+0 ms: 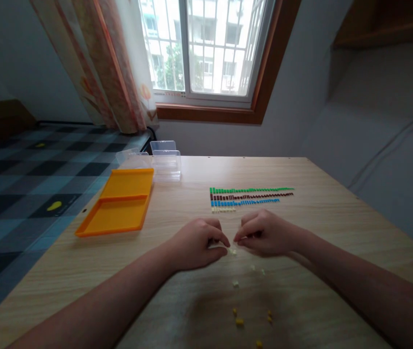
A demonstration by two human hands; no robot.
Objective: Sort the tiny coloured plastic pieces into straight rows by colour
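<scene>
Tray (pixel 121 213) left on table (pixel 322 179), boxes (pixel 167 167) behind it, block rows (pixel 240 197) right, loose pieces (pixel 239 322), probably blocks, nearer

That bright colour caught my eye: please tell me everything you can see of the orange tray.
The orange tray looks like plastic: shallow, roughly rectangular, with low raised rims and a ridge across it marking off two sections. It lies face-up on the left side of the wood-grain table, near clear plastic boxes; whether it touches them is unclear.

Left grip (pixel 196 243) and right grip (pixel 266 233) curl, nearly meeting.
</scene>
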